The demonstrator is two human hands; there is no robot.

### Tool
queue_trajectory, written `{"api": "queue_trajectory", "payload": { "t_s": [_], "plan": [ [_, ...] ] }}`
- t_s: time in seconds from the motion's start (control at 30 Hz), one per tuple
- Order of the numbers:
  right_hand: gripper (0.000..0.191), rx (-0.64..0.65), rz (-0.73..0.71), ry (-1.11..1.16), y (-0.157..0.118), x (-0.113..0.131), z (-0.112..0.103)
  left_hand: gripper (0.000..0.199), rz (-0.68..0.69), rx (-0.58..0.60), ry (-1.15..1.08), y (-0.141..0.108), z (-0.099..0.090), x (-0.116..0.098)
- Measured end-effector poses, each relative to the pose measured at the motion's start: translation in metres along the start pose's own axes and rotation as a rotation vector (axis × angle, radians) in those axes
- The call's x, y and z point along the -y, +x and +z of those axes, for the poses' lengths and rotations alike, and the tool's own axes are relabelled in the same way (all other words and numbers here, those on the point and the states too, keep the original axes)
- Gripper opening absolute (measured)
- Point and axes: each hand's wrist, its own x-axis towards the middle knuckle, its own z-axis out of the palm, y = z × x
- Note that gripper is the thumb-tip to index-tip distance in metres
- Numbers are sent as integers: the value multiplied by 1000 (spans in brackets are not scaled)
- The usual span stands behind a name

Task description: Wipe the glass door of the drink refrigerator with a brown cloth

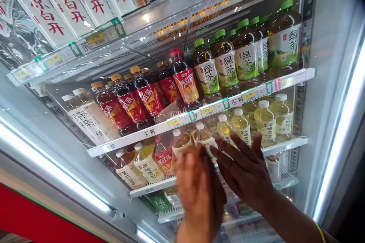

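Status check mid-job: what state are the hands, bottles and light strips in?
Right hand: open, fingers spread
Left hand: blurred, cannot tell
Green-cap bottles: closed, upright
Orange-cap bottles: closed, upright
Red-cap bottle: closed, upright
White-cap bottles: closed, upright
Light strips: lit

Clearance check: open front, crowded shelves.
You have an open band between the upper shelf (159, 15) and the green-capped bottles (227, 62); a pocket of bare shelf lies before the set-back bottle (170, 87), flanked by the orange-capped bottles (131, 102) and the red-capped bottle (184, 79). The middle shelf's price rail (211, 110) obstructs low entry; beneath it, the white-capped bottles (266, 124) stand close together, partly screened by your right hand (196, 190) and left hand (245, 171). The side wall (325, 49) bounds the right.
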Motion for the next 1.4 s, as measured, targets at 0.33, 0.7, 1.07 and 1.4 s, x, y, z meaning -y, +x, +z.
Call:
{"api": "queue_trajectory", "payload": {
  "t_s": [0.33, 0.7, 1.07, 1.4],
  "plan": [
    [58, -84, 30, -119, 2, -43, -25, 76, -26, -24, -26, 38, 13, -11],
    [57, -58, -58, -108, 7, -72, -42, 79, -52, -44, -4, 50, 25, -31],
    [48, -61, -214, -117, 18, -99, -61, 71, -22, 7, -61, 46, 43, -50],
    [49, -122, -132, -108, 8, -107, -63, 67, 86, 27, -173, 60, 66, -72]
  ]
}}
